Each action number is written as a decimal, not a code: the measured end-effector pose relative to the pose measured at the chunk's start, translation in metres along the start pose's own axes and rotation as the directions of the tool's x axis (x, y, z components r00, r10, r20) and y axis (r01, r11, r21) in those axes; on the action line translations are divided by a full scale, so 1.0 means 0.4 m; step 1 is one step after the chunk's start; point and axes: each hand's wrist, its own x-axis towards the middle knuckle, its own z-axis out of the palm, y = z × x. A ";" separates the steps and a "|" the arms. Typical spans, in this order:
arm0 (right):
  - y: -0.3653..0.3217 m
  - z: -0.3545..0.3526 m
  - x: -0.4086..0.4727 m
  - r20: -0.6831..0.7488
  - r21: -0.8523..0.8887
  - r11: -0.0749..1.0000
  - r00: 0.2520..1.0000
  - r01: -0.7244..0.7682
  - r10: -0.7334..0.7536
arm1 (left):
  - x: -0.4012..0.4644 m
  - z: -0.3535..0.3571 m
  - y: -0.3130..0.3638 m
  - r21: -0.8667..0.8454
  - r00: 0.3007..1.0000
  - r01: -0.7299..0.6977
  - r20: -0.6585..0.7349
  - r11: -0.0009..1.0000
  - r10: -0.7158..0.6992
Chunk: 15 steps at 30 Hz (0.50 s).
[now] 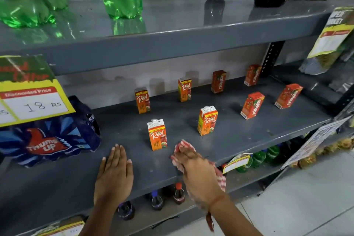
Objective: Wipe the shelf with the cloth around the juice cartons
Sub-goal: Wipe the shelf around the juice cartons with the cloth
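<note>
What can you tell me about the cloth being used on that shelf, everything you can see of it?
The cloth is a thin woven fabric with a red and white check. It is crumpled, not spread flat, and lies under the right hand, which presses it onto the grey shelf near the front edge. One bunched end pokes out past the fingertips, just right of the nearest Real juice carton; whether it touches the carton is unclear. The other end trails over the shelf's edge by the wrist.

"Real", seemingly "Maaza" cartons [157, 134]; "18 Rs" tag [35, 104]
</note>
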 end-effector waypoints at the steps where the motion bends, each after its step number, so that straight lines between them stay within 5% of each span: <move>1: -0.005 -0.003 -0.041 0.030 0.029 1.000 1.000 -0.005 0.004 | 0.000 0.000 0.000 -0.001 1.000 -0.004 -0.004 1.000 0.004; 4: -0.023 -0.005 -0.153 0.281 0.197 0.980 0.956 0.025 -0.081 | 0.001 0.002 0.005 -0.023 1.000 -0.005 -0.010 1.000 0.005; 6: -0.039 -0.014 -0.185 0.362 0.078 0.994 0.926 0.083 -0.106 | 0.000 -0.001 0.010 -0.032 1.000 -0.010 0.002 0.999 0.010; 8: -0.065 -0.043 -0.184 0.385 0.078 0.997 0.923 -0.009 -0.022 | -0.012 -0.007 0.010 -0.047 1.000 -0.016 0.004 0.999 0.017; 11: -0.125 -0.065 -0.154 0.382 0.145 0.989 0.921 0.028 -0.082 | -0.044 -0.020 -0.026 -0.048 0.999 -0.014 -0.037 0.999 0.012; 15: -0.232 -0.069 -0.119 0.197 0.258 0.964 0.973 0.066 -0.120 | -0.106 -0.051 -0.124 -0.011 0.994 0.002 -0.110 1.000 -0.003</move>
